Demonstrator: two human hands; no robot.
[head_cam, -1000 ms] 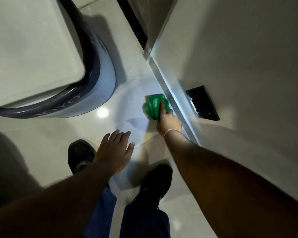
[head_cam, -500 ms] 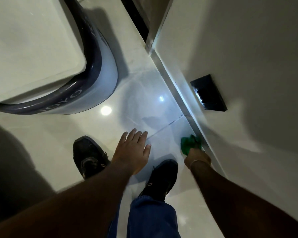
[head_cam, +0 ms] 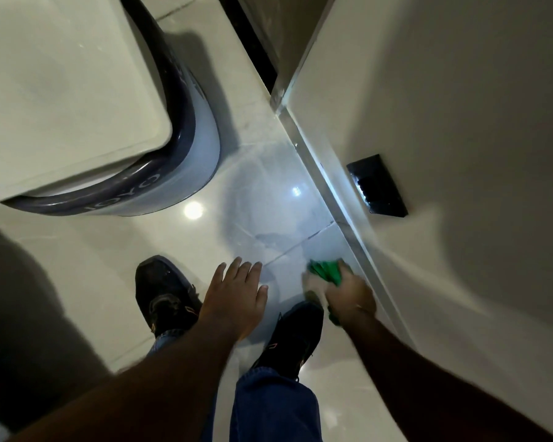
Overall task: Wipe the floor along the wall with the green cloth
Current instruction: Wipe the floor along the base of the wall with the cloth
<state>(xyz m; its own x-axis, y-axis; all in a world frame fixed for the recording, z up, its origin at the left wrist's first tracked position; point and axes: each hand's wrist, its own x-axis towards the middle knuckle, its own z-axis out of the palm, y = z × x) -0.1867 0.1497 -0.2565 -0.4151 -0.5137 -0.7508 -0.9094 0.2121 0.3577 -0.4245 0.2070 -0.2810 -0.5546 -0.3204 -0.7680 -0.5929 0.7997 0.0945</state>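
Observation:
A bunched green cloth point(head_cam: 327, 270) lies pressed on the glossy pale floor tiles point(head_cam: 268, 202), right beside the skirting of the white wall point(head_cam: 460, 106). My right hand point(head_cam: 348, 293) is shut on the cloth, and its fingers cover the near half of it. The hand is blurred by motion. My left hand point(head_cam: 237, 295) hovers over the floor with fingers spread and nothing in it, to the left of the cloth.
A washing machine with a white lid point(head_cam: 61, 90) and dark rim point(head_cam: 173, 122) stands at left. A black wall plate point(head_cam: 377, 185) sits low on the wall. My two black shoes point(head_cam: 163, 295) point(head_cam: 294, 339) stand on the tiles below the hands. A dark doorway gap point(head_cam: 249, 36) lies beyond.
My right hand has dragged the green cloth along the wall base toward me, from near the wall corner to beside my right shoe. My left hand stayed spread above the floor.

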